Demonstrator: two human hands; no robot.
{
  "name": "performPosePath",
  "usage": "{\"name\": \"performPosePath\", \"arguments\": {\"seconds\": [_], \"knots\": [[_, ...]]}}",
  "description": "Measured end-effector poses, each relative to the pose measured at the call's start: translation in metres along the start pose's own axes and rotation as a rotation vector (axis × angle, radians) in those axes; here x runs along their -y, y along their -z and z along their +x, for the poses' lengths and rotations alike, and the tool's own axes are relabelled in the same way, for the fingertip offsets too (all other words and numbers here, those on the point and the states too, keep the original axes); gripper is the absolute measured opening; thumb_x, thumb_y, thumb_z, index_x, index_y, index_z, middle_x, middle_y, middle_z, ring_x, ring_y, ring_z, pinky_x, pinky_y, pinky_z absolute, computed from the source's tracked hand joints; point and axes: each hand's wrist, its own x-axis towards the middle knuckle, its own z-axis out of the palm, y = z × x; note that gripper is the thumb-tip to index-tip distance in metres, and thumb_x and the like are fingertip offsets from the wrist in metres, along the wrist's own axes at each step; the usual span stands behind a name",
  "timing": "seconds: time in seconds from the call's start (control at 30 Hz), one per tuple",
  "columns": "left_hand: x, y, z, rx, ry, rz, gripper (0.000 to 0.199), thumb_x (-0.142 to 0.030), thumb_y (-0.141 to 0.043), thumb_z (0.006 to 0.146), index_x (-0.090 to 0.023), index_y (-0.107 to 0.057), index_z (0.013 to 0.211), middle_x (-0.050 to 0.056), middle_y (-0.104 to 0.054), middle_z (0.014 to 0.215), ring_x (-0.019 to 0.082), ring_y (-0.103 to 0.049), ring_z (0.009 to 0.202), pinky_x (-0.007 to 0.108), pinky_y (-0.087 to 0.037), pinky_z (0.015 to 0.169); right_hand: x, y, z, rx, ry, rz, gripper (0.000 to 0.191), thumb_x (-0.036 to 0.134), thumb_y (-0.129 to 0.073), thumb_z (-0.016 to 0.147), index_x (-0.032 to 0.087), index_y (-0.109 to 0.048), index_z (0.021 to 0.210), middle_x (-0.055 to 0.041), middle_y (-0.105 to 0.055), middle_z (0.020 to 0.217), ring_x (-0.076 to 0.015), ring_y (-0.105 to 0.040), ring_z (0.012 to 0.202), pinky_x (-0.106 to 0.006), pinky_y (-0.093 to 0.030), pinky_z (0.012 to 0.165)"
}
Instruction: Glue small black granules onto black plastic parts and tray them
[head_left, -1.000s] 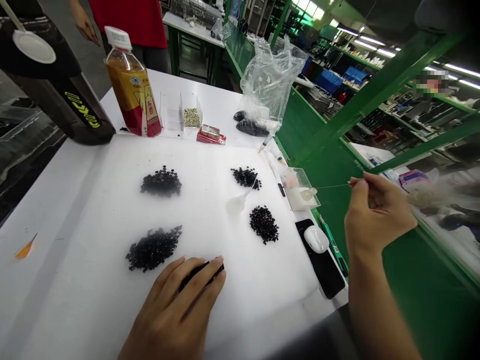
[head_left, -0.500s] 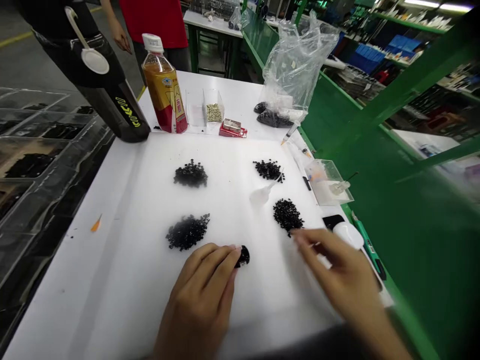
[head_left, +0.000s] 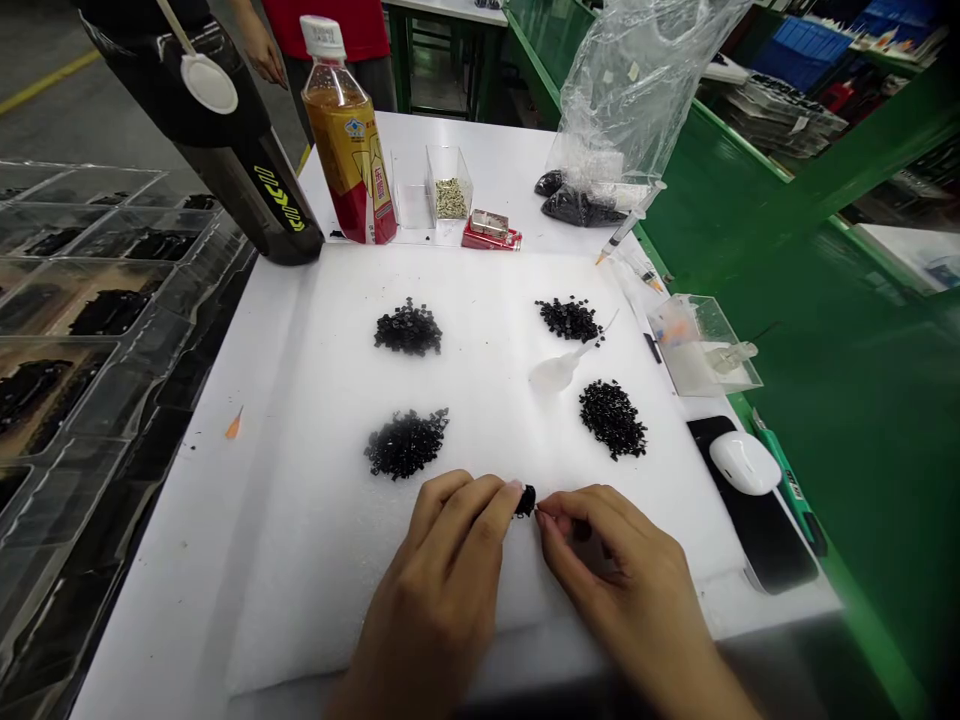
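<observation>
Pinched between the fingers of my left hand (head_left: pixel 450 565) is a small black part (head_left: pixel 527 500), held low over the white foam sheet (head_left: pixel 315 560). My right hand (head_left: pixel 622 570) has thumb and forefinger pressed together at the part's right edge; anything between those fingertips is too small to make out. Black pieces lie in piles at the near left (head_left: pixel 407 443), far left (head_left: pixel 409 329), far right (head_left: pixel 570 319) and near right (head_left: pixel 613 418). A white translucent dropper (head_left: pixel 556 372) rests between the two right piles.
A dark tumbler (head_left: pixel 262 190), a drink bottle (head_left: pixel 351 150), a box of small pieces (head_left: pixel 450 197) and a plastic bag (head_left: pixel 622 100) stand behind the sheet. At right are a phone (head_left: pixel 772 540), a white case (head_left: pixel 745 462) and a green cutter (head_left: pixel 787 480). A person stands beyond.
My right hand has moved left from the near right pile to the black part in my left hand. The view has shifted, so the table's things appear farther right.
</observation>
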Motion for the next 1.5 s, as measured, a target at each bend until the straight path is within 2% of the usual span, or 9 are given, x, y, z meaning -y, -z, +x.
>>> {"name": "performPosePath", "arguments": {"seconds": [0.23, 0.5, 0.67, 0.87, 1.03, 1.2, 1.37, 1.5], "knots": [[-0.001, 0.000, -0.001, -0.017, -0.018, 0.028, 0.038, 0.004, -0.064, 0.092, -0.007, -0.066, 0.128, 0.009, -0.075, 0.116, 0.021, -0.063, 0.111, 0.038, -0.060, 0.097, 0.003, -0.005, -0.001, -0.038, 0.044, -0.067, 0.010, 0.014, -0.059, 0.100, 0.022, -0.063, 0.097, 0.0035, -0.062, 0.084, -0.0095, -0.058, 0.078, -0.020, -0.047, 0.072], [0.000, 0.000, -0.001, -0.017, -0.002, -0.012, 0.037, 0.003, -0.062, 0.094, -0.008, -0.066, 0.128, 0.008, -0.075, 0.117, 0.021, -0.063, 0.112, 0.036, -0.060, 0.098, 0.003, -0.011, 0.000, -0.063, 0.056, -0.120, 0.009, 0.014, -0.059, 0.099, 0.022, -0.060, 0.094, 0.0023, -0.060, 0.081, -0.0125, -0.056, 0.073, -0.026, -0.046, 0.068], [0.000, 0.001, -0.001, -0.012, 0.011, -0.010, 0.039, 0.004, -0.063, 0.093, -0.008, -0.065, 0.130, 0.009, -0.074, 0.118, 0.021, -0.061, 0.113, 0.037, -0.059, 0.099, 0.003, -0.011, 0.002, -0.075, 0.032, -0.077, 0.011, 0.015, -0.058, 0.098, 0.022, -0.058, 0.090, 0.0032, -0.057, 0.078, -0.0111, -0.054, 0.069, -0.024, -0.045, 0.064], [-0.001, 0.001, 0.002, -0.014, 0.032, 0.006, 0.040, 0.004, -0.062, 0.093, -0.007, -0.064, 0.131, 0.011, -0.072, 0.120, 0.023, -0.058, 0.116, 0.039, -0.058, 0.101, 0.002, 0.002, 0.001, -0.035, -0.041, -0.032, 0.013, 0.021, -0.054, 0.103, 0.023, -0.060, 0.091, 0.0027, -0.060, 0.078, -0.0124, -0.054, 0.064, -0.024, -0.044, 0.058], [0.000, -0.001, 0.001, -0.023, 0.068, 0.028, 0.040, 0.001, -0.064, 0.093, -0.010, -0.065, 0.131, 0.009, -0.073, 0.120, 0.024, -0.061, 0.117, 0.042, -0.057, 0.103, -0.016, 0.014, 0.002, -0.131, -0.176, -0.065, 0.018, 0.033, -0.060, 0.102, 0.023, -0.062, 0.087, 0.0029, -0.058, 0.074, -0.0124, -0.050, 0.058, -0.024, -0.044, 0.055], [0.000, 0.001, 0.001, -0.038, 0.048, 0.021, 0.036, -0.001, -0.064, 0.094, -0.010, -0.067, 0.128, 0.009, -0.074, 0.122, 0.022, -0.062, 0.120, 0.039, -0.057, 0.105, -0.028, 0.014, 0.005, -0.172, -0.220, -0.003, 0.010, 0.033, -0.065, 0.100, 0.024, -0.065, 0.097, 0.0043, -0.060, 0.075, -0.0114, -0.052, 0.058, -0.023, -0.044, 0.054], [-0.004, 0.003, 0.005, 0.060, -0.040, 0.088, 0.037, -0.005, -0.063, 0.095, -0.014, -0.068, 0.130, 0.007, -0.072, 0.133, 0.025, -0.061, 0.123, 0.044, -0.055, 0.104, -0.025, 0.012, 0.005, -0.193, -0.141, -0.071, 0.024, 0.034, -0.059, 0.104, 0.022, -0.063, 0.084, 0.0035, -0.058, 0.068, -0.0114, -0.048, 0.054, -0.025, -0.040, 0.052], [-0.007, 0.003, 0.008, 0.106, -0.087, 0.158, 0.034, -0.006, -0.061, 0.096, -0.018, -0.071, 0.126, 0.004, -0.073, 0.132, 0.026, -0.062, 0.120, 0.047, -0.054, 0.102, -0.025, 0.011, 0.006, -0.197, -0.168, -0.022, 0.020, 0.034, -0.056, 0.105, 0.022, -0.064, 0.091, 0.0028, -0.059, 0.072, -0.0123, -0.053, 0.058, -0.025, -0.043, 0.055]]}}
